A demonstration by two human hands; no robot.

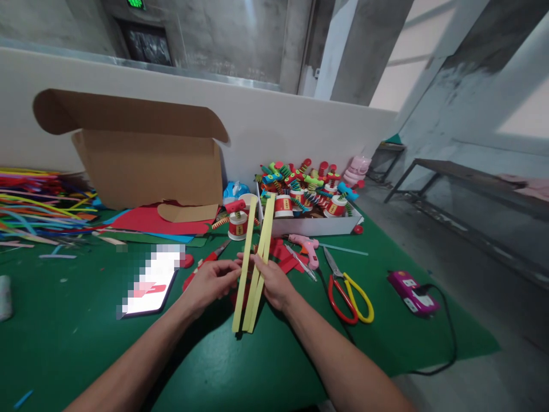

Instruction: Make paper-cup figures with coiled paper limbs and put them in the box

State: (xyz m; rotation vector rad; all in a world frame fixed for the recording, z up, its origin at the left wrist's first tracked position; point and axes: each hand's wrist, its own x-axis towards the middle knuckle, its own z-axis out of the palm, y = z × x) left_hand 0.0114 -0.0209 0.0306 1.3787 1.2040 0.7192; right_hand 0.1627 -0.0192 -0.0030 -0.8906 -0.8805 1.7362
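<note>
Long yellow paper strips [265, 234] stand lengthwise between my two hands above the green table. My right hand [274, 281] is closed round the strips on the right, thumb across their front. At the strip on the left, my left hand [214, 280] has its fingers bent, thumb and fingertips pinched at the strip's edge. Below the hands, something dark red lies partly hidden behind the strips. A red-handled tool [201, 263] lies just past my left hand. Beyond the strips is a red paper cup figure [237, 225] with coiled paper arms.
A phone [156, 280] lies on the left, near coloured strips [38, 206] and an open cardboard box [150, 166]. To the right are a pink glue gun [306, 245], scissors [349, 289], and a purple power socket [412, 293] with a cable. A white box [315, 226] holds several cup figures.
</note>
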